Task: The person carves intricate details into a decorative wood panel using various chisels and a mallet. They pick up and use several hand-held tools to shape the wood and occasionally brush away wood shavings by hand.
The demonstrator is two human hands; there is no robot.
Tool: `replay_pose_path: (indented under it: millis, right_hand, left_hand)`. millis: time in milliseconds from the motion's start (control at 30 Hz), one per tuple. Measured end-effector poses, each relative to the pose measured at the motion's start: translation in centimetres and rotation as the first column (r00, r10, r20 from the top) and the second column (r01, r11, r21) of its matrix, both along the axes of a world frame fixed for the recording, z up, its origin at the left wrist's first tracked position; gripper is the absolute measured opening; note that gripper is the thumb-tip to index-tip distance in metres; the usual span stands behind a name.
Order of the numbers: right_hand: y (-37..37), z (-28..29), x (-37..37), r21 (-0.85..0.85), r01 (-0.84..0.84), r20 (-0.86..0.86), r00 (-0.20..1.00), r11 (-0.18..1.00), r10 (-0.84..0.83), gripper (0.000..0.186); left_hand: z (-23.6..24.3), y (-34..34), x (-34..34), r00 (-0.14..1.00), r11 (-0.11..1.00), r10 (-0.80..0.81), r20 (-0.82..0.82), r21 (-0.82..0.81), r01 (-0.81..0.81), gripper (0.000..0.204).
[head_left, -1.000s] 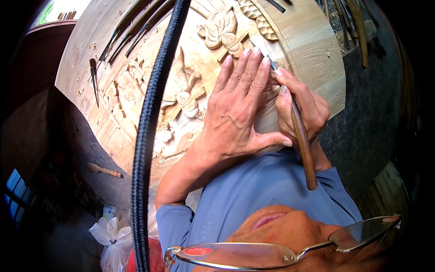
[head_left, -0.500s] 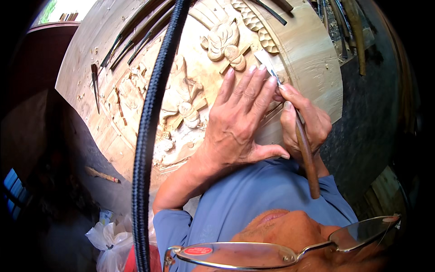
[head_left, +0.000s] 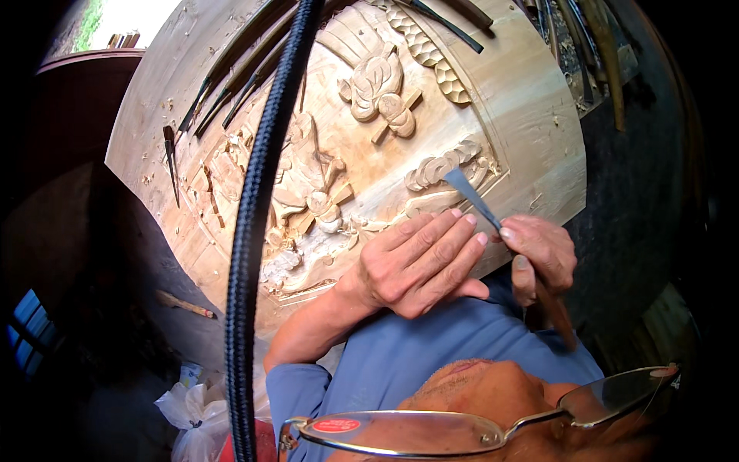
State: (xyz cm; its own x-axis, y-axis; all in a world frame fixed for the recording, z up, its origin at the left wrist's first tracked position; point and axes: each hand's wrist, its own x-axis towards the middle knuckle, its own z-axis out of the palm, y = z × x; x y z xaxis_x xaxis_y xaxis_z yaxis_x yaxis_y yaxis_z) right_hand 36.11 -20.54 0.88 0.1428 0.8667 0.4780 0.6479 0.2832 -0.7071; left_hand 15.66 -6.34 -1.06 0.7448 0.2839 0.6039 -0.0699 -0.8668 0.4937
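We see the chisel (head_left: 483, 209) over the near right of the panel (head_left: 543, 154), the right hand (head_left: 545, 252) gripping it where blade meets handle; the left hand (head_left: 419, 260), fingers outstretched, lies just beside it. We judge the chisel light and stiff, sharp at its tip, safest held by the handle. Off the panel's near left sits a knotted bag (head_left: 196, 408), contents indiscernible to us

A: How is the scene lit?
B: Brightly across the carved wooden panel (head_left: 531, 100), palest toward its near edge; the far-left opening (head_left: 131, 23) is overexposed, while left and right margins sink into shadow.
A: And sharpness?
B: Distinct on the panel; chisel (head_left: 471, 198) softly blurred at its handle; fisheye curvature bends outlines, black vignetting at the corners.
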Motion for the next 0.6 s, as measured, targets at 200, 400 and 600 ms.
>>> replay_pose_path:
  millis: [200,400,600]
  right_hand:
    - [0.6,0.1,-3.1,-0.019,-0.017,-0.014,1.0,1.0,0.017,0.019]
    - [1.9,0.9,-3.2,0.042,-0.149,-0.107,0.982,0.988,0.153,0.021]
    - [4.0,2.0,-3.4,0.03,-0.132,0.137,0.983,0.991,0.126,0.03]
  left_hand:
    - [0.8,-0.1,-1.0,1.0,0.999,0.016,0.006,0.047,-0.017,0.054]
    - [1.7,-0.4,-2.8,0.994,0.995,0.095,-0.062,0.018,-0.094,0.058]
    - [-0.7,-1.4,-4.0,0.957,0.931,0.283,0.069,-0.26,-0.256,0.099]
